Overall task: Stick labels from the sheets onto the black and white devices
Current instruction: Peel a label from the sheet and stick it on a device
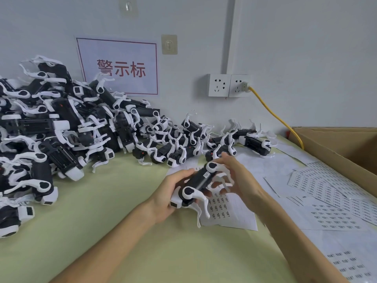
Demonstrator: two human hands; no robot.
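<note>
A black and white device (196, 181) with white curved legs is held above the table's middle. My left hand (167, 196) grips its lower end from the left. My right hand (234, 176) holds its upper end, fingers curled round the white legs. A small white label (206, 175) sits on the device's black body near the top. Under the device lies a label sheet (228, 209) with rows of small printed labels.
A big heap of the same devices (61, 129) fills the table's left and back. More label sheets (326, 193) spread to the right. A cardboard box (346, 148) stands at the far right. A yellow cable (273, 113) runs from the wall socket (228, 85).
</note>
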